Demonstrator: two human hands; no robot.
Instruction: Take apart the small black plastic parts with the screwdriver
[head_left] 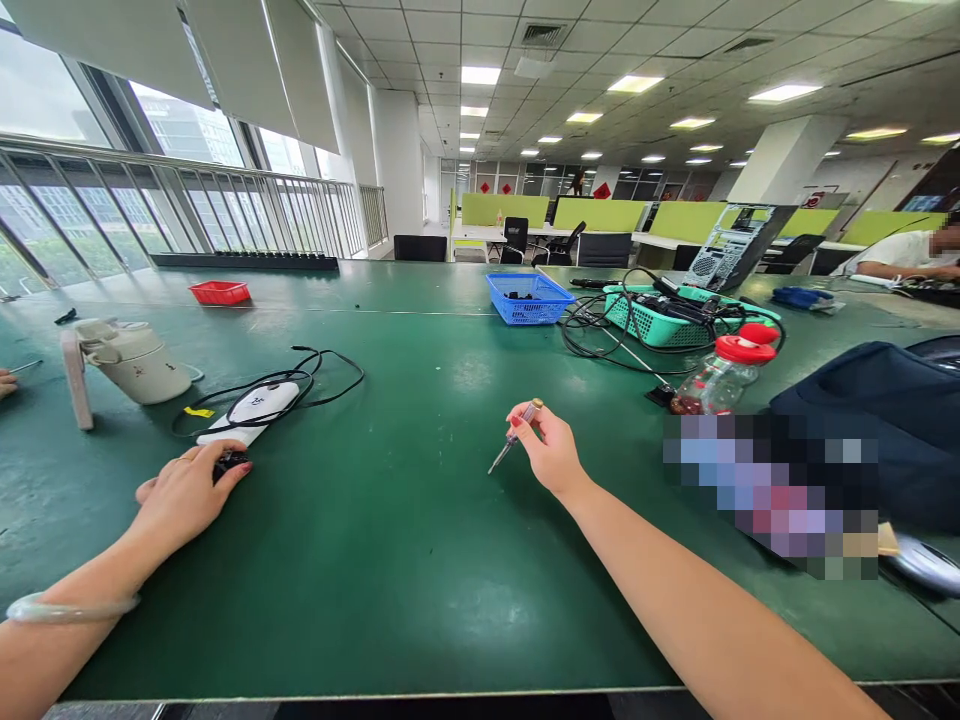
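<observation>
The left hand (184, 495) half hides a small black object (231, 463), too covered to identify.

Bright daylight + ceiling panels — fisheye-warped edges.

single head-worn view, forward and down across the green table (420, 520), hands near, office beyond

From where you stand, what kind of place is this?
Probably an open-plan office used for electronics work: a green table, green desk dividers, an open computer case, and a screwdriver in the right hand.
</observation>
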